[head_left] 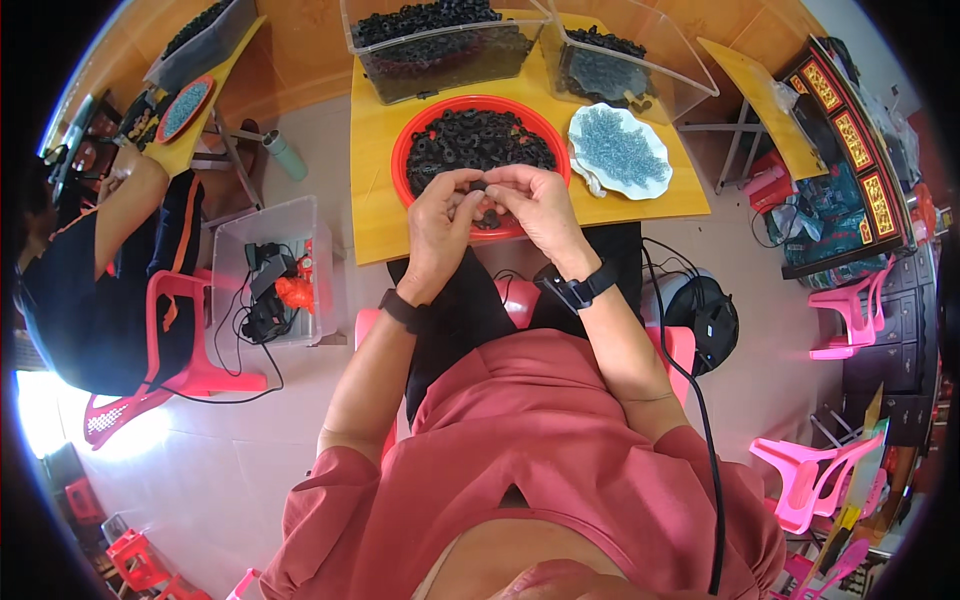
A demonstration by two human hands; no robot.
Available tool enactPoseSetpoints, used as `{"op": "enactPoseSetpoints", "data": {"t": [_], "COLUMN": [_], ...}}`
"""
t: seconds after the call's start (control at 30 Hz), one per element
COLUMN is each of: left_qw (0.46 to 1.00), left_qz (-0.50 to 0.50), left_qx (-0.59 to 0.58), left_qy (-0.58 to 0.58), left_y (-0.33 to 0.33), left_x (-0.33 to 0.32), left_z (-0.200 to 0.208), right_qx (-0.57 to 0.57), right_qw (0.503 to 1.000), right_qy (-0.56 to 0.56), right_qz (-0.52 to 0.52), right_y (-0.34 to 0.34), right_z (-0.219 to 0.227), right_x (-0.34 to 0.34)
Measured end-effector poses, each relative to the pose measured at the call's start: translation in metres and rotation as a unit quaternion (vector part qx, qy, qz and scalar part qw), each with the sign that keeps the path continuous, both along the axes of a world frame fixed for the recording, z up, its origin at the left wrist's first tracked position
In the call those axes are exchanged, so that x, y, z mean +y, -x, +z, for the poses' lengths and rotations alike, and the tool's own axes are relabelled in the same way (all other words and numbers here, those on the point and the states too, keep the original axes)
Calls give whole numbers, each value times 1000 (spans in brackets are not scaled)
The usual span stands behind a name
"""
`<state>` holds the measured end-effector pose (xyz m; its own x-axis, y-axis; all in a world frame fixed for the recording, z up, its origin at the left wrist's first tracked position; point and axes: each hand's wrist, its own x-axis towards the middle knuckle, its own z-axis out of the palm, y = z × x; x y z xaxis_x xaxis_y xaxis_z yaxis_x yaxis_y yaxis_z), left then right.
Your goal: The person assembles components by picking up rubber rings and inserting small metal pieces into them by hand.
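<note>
Left hand (438, 230) and right hand (540, 205) meet over the near side of the bowl, fingers bent inward and thumbs close to the forefingers, so each is nearly closed. A dark bit shows at their fingertips, too small to tell whether either hand grips it.

Largest of the things about them is the yellow table (685, 198), at whose near edge the person sits. At the far left, a co-worker (95, 290) in dark clothes sits by another yellow surface. Two clear bins stand at the table's far side: the left bin (440, 80) and the right bin (690, 78) both hold black pieces. On the floor to the left, a clear crate (228, 262) holds black cables and something orange-red.

Next comes the red bowl (399, 152), in the middle of the table, partly covered by the hands. Just to its right lies a white plate (655, 182) with a wavy rim. A black watch (592, 285) circles the right wrist, a dark band (405, 311) the left.

Smallest are the black rings (482, 140), heaped in the bowl below and beyond the fingers, and the pale blue bits (615, 145) piled on the plate.
</note>
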<state>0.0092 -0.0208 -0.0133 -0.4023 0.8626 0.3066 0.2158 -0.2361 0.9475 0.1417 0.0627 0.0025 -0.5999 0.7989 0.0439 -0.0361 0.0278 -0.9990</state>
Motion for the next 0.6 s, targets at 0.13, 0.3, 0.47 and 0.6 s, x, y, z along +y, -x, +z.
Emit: {"op": "enactPoseSetpoints", "data": {"t": [0.13,0.3,0.47,0.6], "left_qw": [999,973,958,960], "left_qz": [-12,-31,-32,-45], "left_qx": [-44,-228,-284,-276], "left_qy": [5,-31,-31,-27], "left_y": [2,14,23,21], "left_x": [0,2,3,1], "left_z": [-2,-4,-2,0], "right_qx": [64,60,-119,-195], "right_qw": [998,996,966,896], "right_qy": [14,32,-169,-371], "right_qz": [-10,-64,-153,-144], "right_y": [1,-5,-17,-14], "right_z": [1,8,0,-12], "right_x": [-2,4,14,20]}}
